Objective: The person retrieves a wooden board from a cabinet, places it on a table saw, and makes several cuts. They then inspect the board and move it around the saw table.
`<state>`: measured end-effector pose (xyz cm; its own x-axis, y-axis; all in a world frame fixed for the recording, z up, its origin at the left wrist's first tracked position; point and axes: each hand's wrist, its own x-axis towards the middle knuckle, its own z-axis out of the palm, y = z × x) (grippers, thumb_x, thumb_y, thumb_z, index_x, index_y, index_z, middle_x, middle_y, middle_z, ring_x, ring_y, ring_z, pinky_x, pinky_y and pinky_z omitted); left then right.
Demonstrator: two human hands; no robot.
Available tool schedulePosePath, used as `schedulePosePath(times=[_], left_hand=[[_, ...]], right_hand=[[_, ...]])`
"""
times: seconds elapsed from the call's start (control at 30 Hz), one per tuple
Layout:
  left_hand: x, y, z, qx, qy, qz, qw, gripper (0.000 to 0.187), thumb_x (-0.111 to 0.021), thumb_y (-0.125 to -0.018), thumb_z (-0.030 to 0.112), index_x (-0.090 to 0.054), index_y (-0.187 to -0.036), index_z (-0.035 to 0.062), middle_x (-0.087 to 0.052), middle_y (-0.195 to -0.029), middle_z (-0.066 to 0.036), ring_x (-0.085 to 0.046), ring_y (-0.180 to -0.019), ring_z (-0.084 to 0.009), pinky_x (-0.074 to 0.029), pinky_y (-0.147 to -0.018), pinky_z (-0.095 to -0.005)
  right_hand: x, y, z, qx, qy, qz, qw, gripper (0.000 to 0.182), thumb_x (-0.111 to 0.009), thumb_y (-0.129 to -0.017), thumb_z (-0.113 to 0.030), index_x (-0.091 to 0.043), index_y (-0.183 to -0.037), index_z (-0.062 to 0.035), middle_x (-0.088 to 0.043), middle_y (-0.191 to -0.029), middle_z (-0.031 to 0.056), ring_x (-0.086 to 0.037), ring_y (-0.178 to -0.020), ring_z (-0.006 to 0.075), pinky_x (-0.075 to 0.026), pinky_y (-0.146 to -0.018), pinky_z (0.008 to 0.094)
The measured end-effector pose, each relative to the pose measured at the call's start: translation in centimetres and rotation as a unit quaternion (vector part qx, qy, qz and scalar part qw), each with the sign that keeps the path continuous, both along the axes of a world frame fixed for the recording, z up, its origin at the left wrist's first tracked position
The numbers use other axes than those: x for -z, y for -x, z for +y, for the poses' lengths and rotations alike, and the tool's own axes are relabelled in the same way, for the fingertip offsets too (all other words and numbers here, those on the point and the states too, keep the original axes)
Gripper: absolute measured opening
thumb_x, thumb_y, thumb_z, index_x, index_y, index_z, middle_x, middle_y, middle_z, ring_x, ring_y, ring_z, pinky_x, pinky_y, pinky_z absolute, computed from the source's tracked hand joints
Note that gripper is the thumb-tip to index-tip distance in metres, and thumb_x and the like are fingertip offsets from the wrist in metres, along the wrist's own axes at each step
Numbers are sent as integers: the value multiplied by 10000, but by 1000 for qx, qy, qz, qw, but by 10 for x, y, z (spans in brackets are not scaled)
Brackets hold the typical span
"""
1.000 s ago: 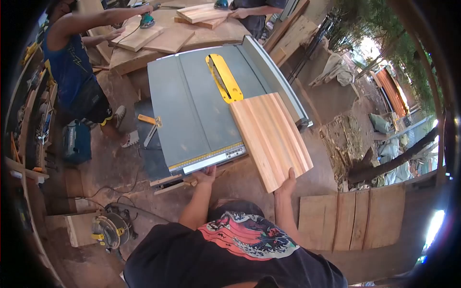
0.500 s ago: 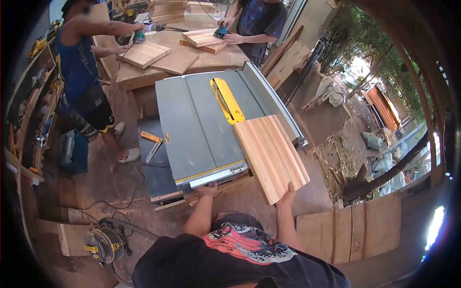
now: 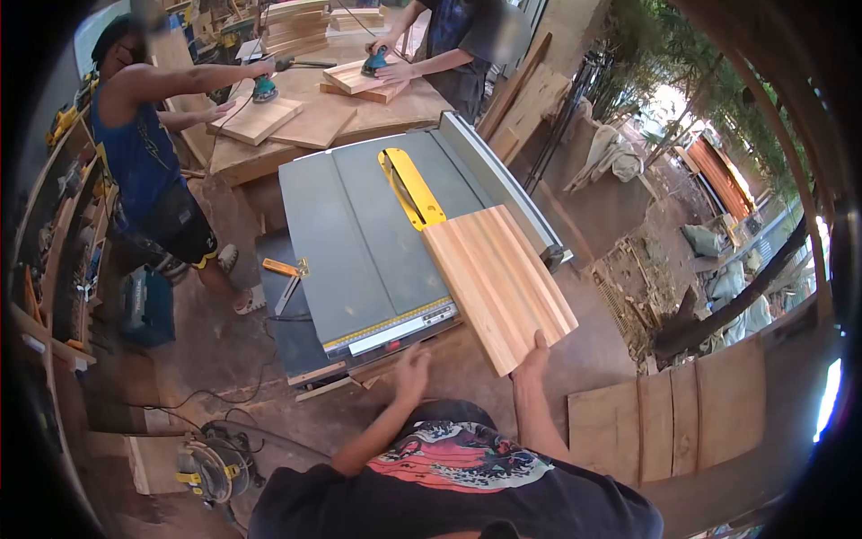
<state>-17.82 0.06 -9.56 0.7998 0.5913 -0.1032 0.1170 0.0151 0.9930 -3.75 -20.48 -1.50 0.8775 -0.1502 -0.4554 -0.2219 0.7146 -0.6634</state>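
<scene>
A thick striped wooden board (image 3: 503, 283) lies on the right part of the grey table saw (image 3: 359, 242), its near end jutting past the front edge. My right hand (image 3: 532, 357) grips the board's near end, thumb on top. The yellow insert plate (image 3: 411, 189) with the blade slot lies just beyond the board's far left corner. My left hand (image 3: 413, 373) is off the saw, in the air before its front rail (image 3: 395, 332); its fingers are apart and hold nothing. A small red switch (image 3: 392, 345) shows under the rail.
The metal fence (image 3: 503, 184) runs along the saw's right side. Beyond, two people use sanders (image 3: 264, 89) on boards at a wooden workbench (image 3: 229, 157). A square (image 3: 285, 269) rests at the saw's left. A circular machine (image 3: 215, 472) and cables are on the floor at lower left.
My left hand has come away from under the front rail and moved right, uncovering the red switch. My right hand still holds the board. The camera view has shifted slightly.
</scene>
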Motion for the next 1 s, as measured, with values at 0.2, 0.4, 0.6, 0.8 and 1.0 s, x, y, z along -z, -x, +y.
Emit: schedulePosePath(times=[0.2,0.4,0.6,0.8,1.0], left_hand=[[-99,-77,-3,117,-352,-92,924,704,-615,-931,340,-407,-1427,-115,-469,-1433,-332,-433,-1325,-451,-315,-1113,-506],[-95,-93,-5,163,-374,-33,912,835,-603,-929,406,-276,-1488,-120,-320,-1531,-364,-303,-1414,-494,-195,-1135,-573],[-103,-105,11,165,-341,-40,925,857,-618,-924,385,-232,-1499,-119,-275,-1542,-390,-289,-1441,-487,-176,-1140,-570],[-96,-122,29,181,-339,-29,923,862,-612,-926,358,-189,-1511,-112,-261,-1534,-411,-281,-1454,-468,-168,-1149,-563],[-90,-131,35,178,-336,-35,924,860,-596,-932,336,-156,-1523,-107,-229,-1552,-401,-254,-1469,-462,-169,-1150,-565]], right_hand=[[-15,2,14,20,9,12,1000,522,-527,-1033,-250,-416,-1429,71,-563,-1374,223,-621,-1171,380,-539,-967,516],[-10,-8,17,30,10,29,999,511,-582,-1015,-215,-445,-1390,105,-587,-1330,224,-658,-1108,359,-571,-908,492],[-10,-20,18,-23,32,28,999,459,-587,-1004,-209,-489,-1329,100,-620,-1262,209,-673,-1068,338,-582,-867,472],[-21,-24,16,-135,141,55,979,371,-597,-984,-260,-542,-1213,27,-635,-1158,170,-682,-957,243,-590,-680,375],[-14,-20,-9,-181,444,-82,874,525,-657,-895,-217,-492,-1324,36,-533,-1290,225,-593,-1100,293,-525,-867,449]])
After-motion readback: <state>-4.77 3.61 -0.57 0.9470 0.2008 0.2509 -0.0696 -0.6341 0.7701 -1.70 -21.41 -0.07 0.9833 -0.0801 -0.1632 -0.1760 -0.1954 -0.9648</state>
